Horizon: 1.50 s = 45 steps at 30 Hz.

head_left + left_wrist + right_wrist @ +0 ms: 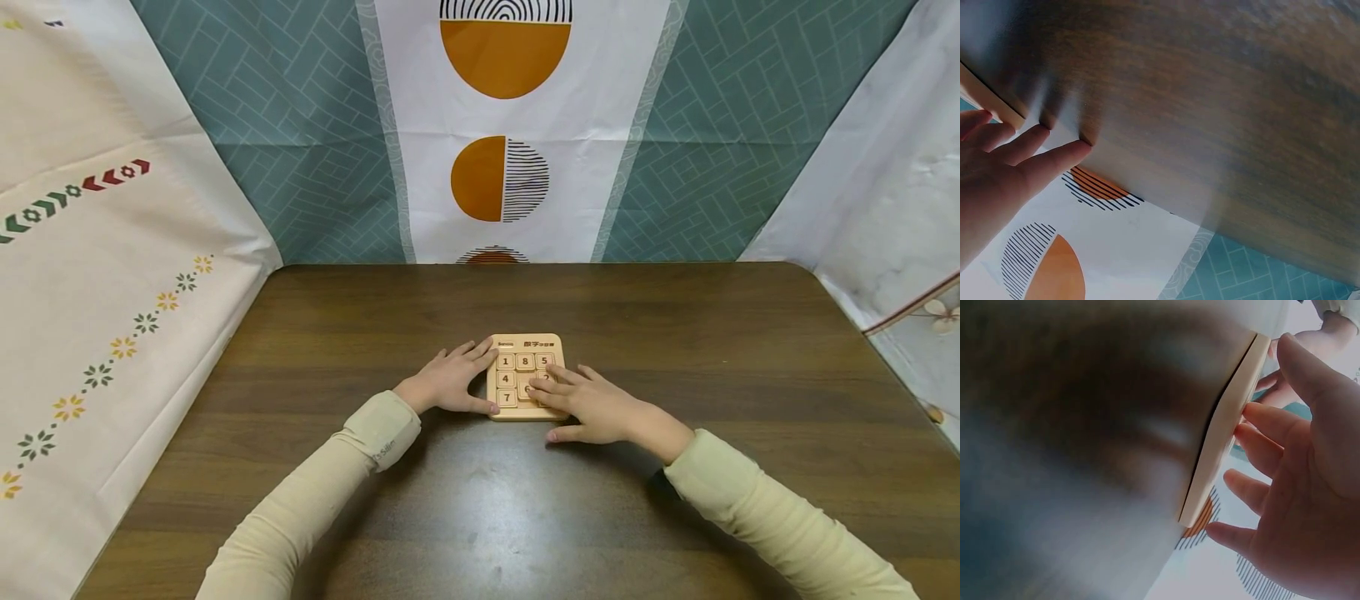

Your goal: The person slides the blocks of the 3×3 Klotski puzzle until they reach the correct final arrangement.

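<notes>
A wooden number sliding puzzle (525,342) lies flat near the middle of the table. Tiles marked 1, 8, 5, 4 and 7 show plainly, while fingers partly cover those at the lower right. Along the puzzle's left edge my left hand (452,382) rests with fingers spread, its thumb at the lower left corner and index finger near the upper left. From the right, my right hand (600,408) reaches over the puzzle with extended fingers, its fingertips on the tiles. The right thumb sits off the board, below its lower right corner. In the right wrist view, the puzzle's side (1222,437) shows beside the fingertips.
The dark wood table (375,308) spreads around the puzzle. A patterned cloth (322,167) hangs behind its far edge. White cloths flank it, one with flower trim (97,375) at left, another (900,167) at right.
</notes>
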### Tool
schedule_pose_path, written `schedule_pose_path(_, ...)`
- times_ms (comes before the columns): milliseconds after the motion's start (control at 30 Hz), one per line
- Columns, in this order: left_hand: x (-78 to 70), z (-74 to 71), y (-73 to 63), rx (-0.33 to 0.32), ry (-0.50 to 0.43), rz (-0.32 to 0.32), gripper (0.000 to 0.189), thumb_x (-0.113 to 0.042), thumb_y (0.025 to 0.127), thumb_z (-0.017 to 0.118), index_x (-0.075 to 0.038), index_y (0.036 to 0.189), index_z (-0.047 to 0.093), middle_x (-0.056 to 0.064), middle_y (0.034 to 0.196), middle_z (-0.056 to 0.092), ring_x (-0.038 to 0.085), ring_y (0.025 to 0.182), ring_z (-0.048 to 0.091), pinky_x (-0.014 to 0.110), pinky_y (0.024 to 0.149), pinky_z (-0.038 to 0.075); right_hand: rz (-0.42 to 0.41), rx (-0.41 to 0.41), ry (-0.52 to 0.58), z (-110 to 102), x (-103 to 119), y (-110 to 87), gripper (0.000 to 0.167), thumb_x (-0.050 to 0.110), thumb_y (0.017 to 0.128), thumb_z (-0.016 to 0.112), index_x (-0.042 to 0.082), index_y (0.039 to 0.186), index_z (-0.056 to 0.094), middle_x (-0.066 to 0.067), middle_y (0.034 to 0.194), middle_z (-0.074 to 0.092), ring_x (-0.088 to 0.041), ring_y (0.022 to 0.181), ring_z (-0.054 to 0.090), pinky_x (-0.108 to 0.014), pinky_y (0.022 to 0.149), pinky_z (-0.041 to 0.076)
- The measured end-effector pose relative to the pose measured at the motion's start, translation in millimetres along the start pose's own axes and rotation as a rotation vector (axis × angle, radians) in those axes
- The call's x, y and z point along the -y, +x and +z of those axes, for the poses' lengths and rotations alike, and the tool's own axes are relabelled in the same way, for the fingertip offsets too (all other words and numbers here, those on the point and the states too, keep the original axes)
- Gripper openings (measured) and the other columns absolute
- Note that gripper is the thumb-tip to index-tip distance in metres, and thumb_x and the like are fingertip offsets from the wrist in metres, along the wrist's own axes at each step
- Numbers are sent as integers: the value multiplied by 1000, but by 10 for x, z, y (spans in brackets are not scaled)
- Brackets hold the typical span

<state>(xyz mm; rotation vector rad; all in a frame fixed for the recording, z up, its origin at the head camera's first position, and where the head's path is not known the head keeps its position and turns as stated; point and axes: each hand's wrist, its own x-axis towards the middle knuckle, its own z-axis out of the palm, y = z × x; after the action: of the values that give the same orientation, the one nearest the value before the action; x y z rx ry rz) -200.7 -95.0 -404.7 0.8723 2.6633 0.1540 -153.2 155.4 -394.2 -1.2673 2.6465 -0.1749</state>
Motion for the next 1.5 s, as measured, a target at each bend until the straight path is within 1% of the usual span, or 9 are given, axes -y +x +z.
schedule_pose_path(167,-7,-14,-17,1,-6,-1,96,-66,75,56,-15,147,17,1,152,4,29,137,13,58,101,20,-5,3,2,5,33,-28,67,49,86,55,13,140,38,-7,145,32,-32,135,19,-63,97,20)
schedule_pose_path(333,-10,-19,-22,-4,-1,2,96,-66,75,56,-15,147,17,1,152,5,29,136,14,58,101,20,-25,-9,3,-8,60,-54,66,47,86,55,11,139,40,-9,143,35,-33,134,21,-63,97,21)
schedule_pose_path(467,-11,-16,-20,-9,2,9,96,-66,76,56,-15,147,18,2,152,5,30,136,15,58,100,21,-25,-26,-5,-20,38,-43,64,47,87,55,11,138,42,-8,142,37,-33,133,24,-62,97,22)
schedule_pose_path(667,-13,-16,-15,-7,-6,12,95,-65,76,56,-15,147,18,2,152,5,30,136,14,58,100,21,27,-86,-23,-82,-52,70,61,43,87,56,9,136,44,-10,141,38,-34,132,26,-62,96,24)
schedule_pose_path(800,-4,-8,-11,-5,-3,13,96,-66,76,56,-15,147,18,2,152,5,30,136,14,58,100,21,62,-55,-17,-98,-116,156,60,43,88,54,10,137,44,-8,142,37,-34,133,24,-62,96,22)
schedule_pose_path(1067,-1,1,-3,0,-2,9,96,-66,76,56,-14,147,18,2,152,5,30,136,14,58,100,21,85,-12,-5,-74,-167,254,62,46,89,52,11,139,40,-7,144,34,-34,133,23,-63,97,21)
schedule_pose_path(1200,-1,5,0,-5,6,13,96,-66,76,56,-14,147,18,3,152,5,30,136,15,58,100,22,95,7,19,-71,-152,247,63,47,89,51,11,140,39,-7,144,33,-34,134,21,-63,97,20)
schedule_pose_path(1433,1,7,-2,-9,4,12,96,-66,76,55,-15,147,18,2,152,5,30,136,15,58,100,22,66,-20,40,-53,-80,175,64,47,88,53,8,137,42,-10,142,36,-36,132,24,-64,96,20)
schedule_pose_path(1500,2,6,-2,-8,-1,11,96,-66,76,55,-15,147,18,2,152,5,30,136,15,58,100,21,62,-17,46,-52,-53,153,64,47,88,53,8,138,42,-10,143,36,-36,132,24,-64,96,20)
